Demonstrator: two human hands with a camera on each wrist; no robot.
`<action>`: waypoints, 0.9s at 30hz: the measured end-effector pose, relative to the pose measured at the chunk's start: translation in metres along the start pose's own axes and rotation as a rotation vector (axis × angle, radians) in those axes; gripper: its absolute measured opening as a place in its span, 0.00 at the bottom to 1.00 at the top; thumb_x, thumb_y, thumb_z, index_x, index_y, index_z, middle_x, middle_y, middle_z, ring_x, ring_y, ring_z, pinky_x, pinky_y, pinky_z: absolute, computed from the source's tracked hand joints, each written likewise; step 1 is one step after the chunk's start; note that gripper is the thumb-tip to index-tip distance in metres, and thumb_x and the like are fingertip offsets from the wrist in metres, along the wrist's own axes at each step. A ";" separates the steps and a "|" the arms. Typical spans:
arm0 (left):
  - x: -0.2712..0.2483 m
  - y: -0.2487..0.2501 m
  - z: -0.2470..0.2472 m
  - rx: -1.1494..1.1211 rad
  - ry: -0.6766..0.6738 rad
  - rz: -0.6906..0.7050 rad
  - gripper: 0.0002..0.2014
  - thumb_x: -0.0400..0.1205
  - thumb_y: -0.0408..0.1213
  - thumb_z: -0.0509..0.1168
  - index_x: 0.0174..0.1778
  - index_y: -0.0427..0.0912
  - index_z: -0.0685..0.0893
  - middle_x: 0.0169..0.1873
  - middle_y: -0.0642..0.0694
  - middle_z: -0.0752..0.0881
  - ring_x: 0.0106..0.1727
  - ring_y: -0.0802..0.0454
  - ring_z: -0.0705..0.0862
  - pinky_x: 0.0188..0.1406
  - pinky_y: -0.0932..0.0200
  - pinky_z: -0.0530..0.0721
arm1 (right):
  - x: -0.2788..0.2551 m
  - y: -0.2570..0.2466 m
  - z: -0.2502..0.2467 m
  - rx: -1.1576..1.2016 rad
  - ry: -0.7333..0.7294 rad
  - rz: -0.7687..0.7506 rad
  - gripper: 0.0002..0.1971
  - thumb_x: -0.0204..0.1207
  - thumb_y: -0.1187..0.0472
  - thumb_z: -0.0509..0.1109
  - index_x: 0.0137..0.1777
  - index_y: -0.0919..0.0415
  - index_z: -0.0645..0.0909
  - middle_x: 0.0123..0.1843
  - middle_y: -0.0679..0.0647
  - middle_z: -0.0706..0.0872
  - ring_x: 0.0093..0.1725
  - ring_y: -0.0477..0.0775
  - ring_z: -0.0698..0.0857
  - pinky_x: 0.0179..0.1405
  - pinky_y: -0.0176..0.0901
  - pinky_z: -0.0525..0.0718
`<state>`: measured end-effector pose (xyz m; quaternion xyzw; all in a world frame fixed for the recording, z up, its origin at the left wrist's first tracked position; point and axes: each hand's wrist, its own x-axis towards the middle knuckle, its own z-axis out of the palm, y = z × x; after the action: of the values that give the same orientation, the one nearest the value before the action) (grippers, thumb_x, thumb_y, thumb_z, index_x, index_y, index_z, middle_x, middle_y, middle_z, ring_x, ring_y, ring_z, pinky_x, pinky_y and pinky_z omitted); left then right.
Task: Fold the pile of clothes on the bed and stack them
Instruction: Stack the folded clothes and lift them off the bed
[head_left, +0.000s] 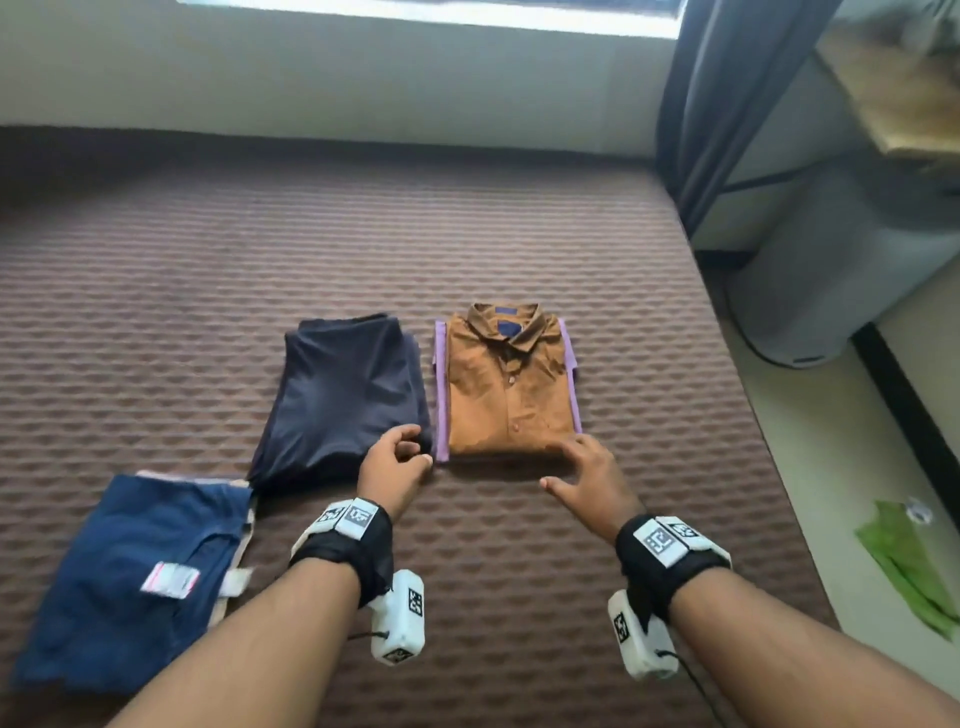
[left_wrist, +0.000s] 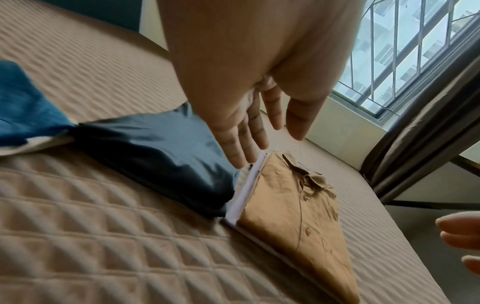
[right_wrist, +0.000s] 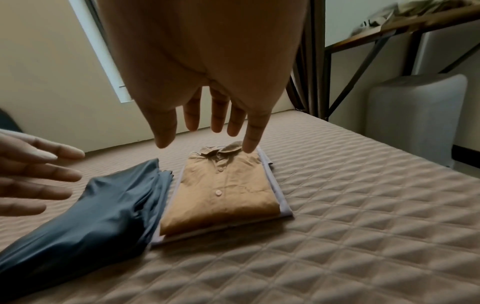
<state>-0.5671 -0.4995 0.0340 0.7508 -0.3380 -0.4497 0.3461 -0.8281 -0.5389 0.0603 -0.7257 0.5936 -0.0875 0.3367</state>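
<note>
Two hands, left hand (head_left: 397, 465) and right hand (head_left: 592, 475), fingers loose, empty, over the brown shirt (head_left: 506, 384).

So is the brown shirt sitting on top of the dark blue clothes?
No, the brown shirt lies on a purple garment, and the dark navy folded garment sits beside it on the bed.

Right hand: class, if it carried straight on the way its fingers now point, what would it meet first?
Most likely the near edge of the brown shirt, folded on a purple garment. The right hand hangs open above it; the exact height is unclear.
</note>
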 end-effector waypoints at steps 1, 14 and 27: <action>0.020 0.001 0.011 -0.024 -0.005 -0.006 0.19 0.78 0.24 0.72 0.63 0.42 0.83 0.44 0.46 0.85 0.47 0.47 0.83 0.52 0.56 0.81 | 0.021 0.010 0.001 0.007 0.005 0.007 0.24 0.69 0.58 0.82 0.66 0.58 0.84 0.64 0.57 0.82 0.65 0.59 0.81 0.71 0.50 0.76; 0.216 -0.035 0.122 0.016 0.017 -0.175 0.52 0.60 0.60 0.78 0.73 0.32 0.70 0.67 0.29 0.79 0.69 0.33 0.79 0.71 0.40 0.77 | 0.216 0.122 0.057 0.417 0.119 0.447 0.37 0.67 0.51 0.83 0.73 0.62 0.74 0.68 0.60 0.82 0.67 0.62 0.82 0.69 0.53 0.78; 0.094 -0.023 0.098 -0.228 -0.085 -0.162 0.17 0.71 0.31 0.71 0.53 0.48 0.78 0.56 0.38 0.87 0.57 0.42 0.86 0.63 0.41 0.84 | 0.111 0.098 0.028 0.741 -0.075 0.464 0.16 0.75 0.70 0.75 0.59 0.57 0.80 0.55 0.55 0.90 0.54 0.56 0.89 0.61 0.58 0.86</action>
<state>-0.6175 -0.5852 -0.0612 0.7116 -0.2374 -0.5432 0.3771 -0.8611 -0.6367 -0.0497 -0.4060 0.6570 -0.1901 0.6062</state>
